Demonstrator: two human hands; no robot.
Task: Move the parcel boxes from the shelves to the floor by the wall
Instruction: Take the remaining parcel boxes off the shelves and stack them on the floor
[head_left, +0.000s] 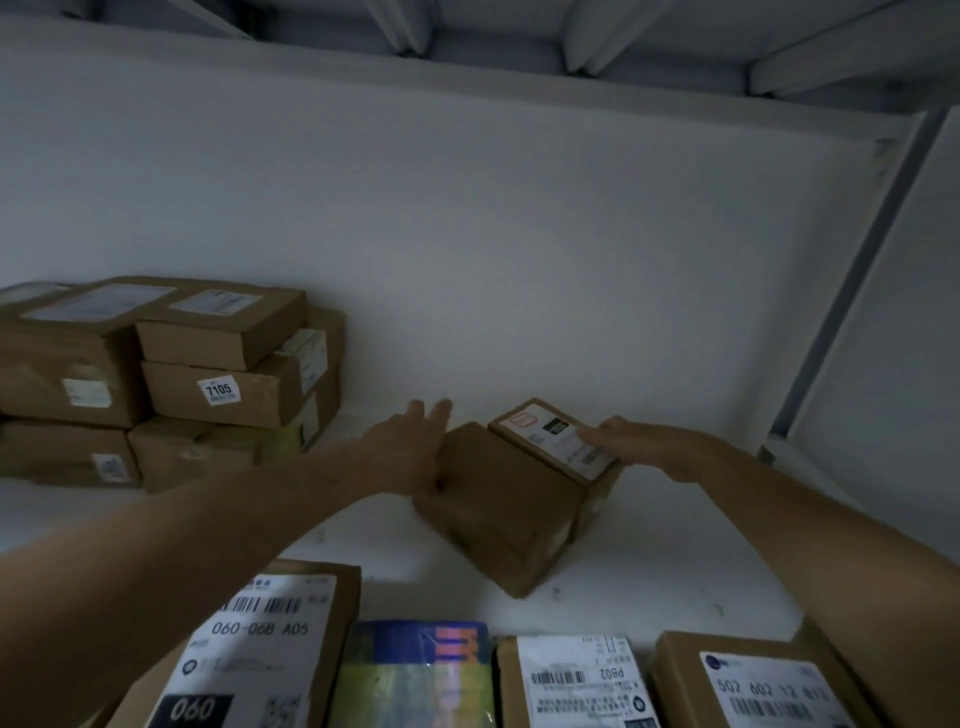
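Note:
A brown cardboard parcel box with a white shipping label on its top lies tilted on the white shelf, near the middle. My left hand presses flat against the box's left side, fingers stretched toward the wall. My right hand rests on the box's labelled top at its right edge. Both hands clasp the box between them. A stack of several brown parcel boxes stands at the left of the shelf.
A row of labelled parcels lines the near edge, with a colourful package among them. The white back wall rises behind the shelf. A grey upright post stands at the right, and another shelf's underside is overhead.

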